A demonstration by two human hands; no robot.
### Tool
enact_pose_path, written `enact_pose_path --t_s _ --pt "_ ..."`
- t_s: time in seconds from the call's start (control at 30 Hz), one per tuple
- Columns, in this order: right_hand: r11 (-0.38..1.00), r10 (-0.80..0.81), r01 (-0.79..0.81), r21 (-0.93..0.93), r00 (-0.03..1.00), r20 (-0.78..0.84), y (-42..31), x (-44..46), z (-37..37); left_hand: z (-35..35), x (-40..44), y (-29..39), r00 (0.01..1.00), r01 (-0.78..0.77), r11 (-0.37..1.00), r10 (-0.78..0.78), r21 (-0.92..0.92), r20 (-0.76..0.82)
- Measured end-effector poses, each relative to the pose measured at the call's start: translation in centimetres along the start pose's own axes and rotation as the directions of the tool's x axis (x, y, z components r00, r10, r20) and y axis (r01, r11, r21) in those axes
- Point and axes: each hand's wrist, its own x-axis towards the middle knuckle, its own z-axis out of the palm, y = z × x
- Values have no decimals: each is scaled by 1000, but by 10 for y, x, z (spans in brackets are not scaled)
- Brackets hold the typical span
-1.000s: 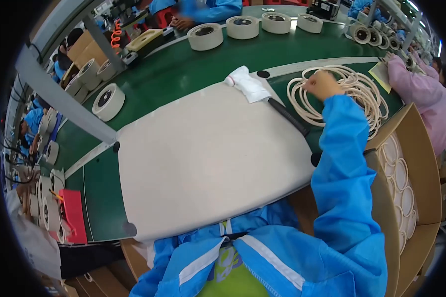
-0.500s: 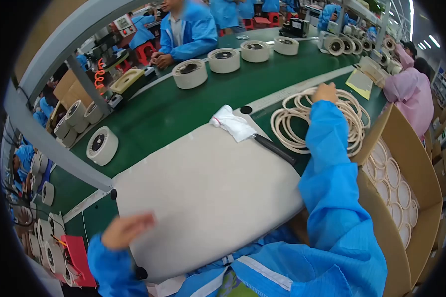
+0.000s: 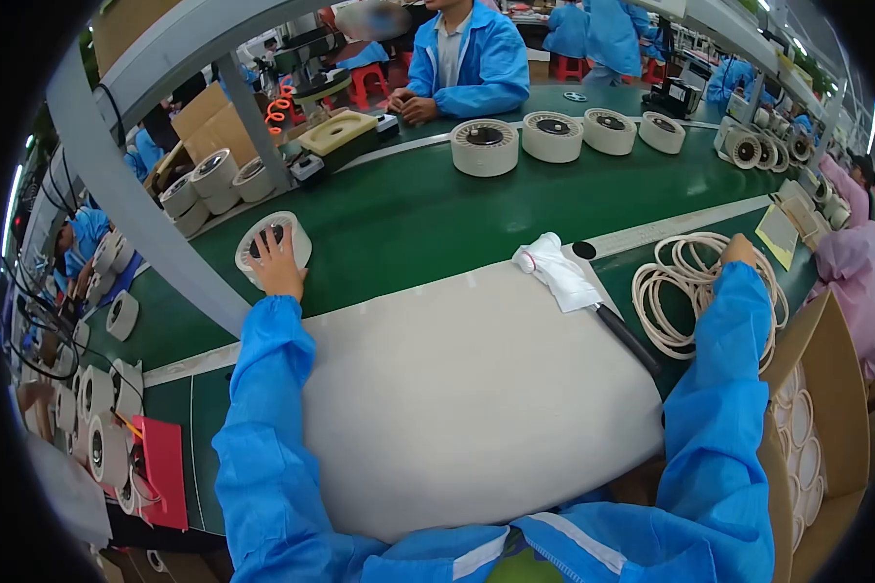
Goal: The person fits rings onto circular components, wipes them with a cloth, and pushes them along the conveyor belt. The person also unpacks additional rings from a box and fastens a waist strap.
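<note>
A white drum (image 3: 300, 232) sits on the green desk (image 3: 389, 233), just beyond the far left corner of the pale mat (image 3: 486, 398). It is short and round, with a smooth white wall and a slotted rim around a dark centre, partly covered by the person's left grip (image 3: 278, 264). That grip is spread, its fingers apart and laid over the drum's upper face rather than closed around it.

To the right of the mat, cream rings (image 3: 707, 272) lie in a loose, overlapping heap, thin and plain, some loops slipping out toward the mat. The right grip (image 3: 738, 251) is at the far side of this heap; its fingers are mostly hidden, so whether they are together or clamped on a ring cannot be told.

A black-handled tool (image 3: 627, 340), its head wrapped in white cloth (image 3: 562, 277), lies along the mat's right edge. Four similar drums (image 3: 484, 154) stand in a row well beyond the mat.
</note>
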Motion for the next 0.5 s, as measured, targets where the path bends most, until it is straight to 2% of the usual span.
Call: enact_pose_path --t_s 0.13,0.17,0.23,0.3,0.33,0.37,0.43,0.5 --pt "999 28 -31 -26 993 -118 28 26 -8 5 14 9 1000 17 996 -18 85 12" --pt "999 4 -12 -52 988 -153 37 35 0 11 19 8 999 -34 999 34 -10 -12" --pt "981 -94 144 127 937 -337 42 34 -12 22 19 -9 993 -111 978 102 -177 -60" --pt "820 -184 364 442 899 -398 11 12 -36 -6 5 -3 965 -235 927 186 -293 -186" --pt "737 -228 396 548 909 -350 -15 -8 -53 -31 -11 4 929 -346 891 282 -294 -239" --pt "647 -275 407 645 913 -301 -45 -35 -69 -59 -31 13 881 -455 840 375 -295 -290" --pt "447 -398 377 811 896 -196 -99 -91 -89 -106 -76 29 799 -601 700 526 -385 -289" --pt "347 -568 369 862 815 -120 -137 -129 -83 -120 -121 38 651 -749 536 703 -388 -285"
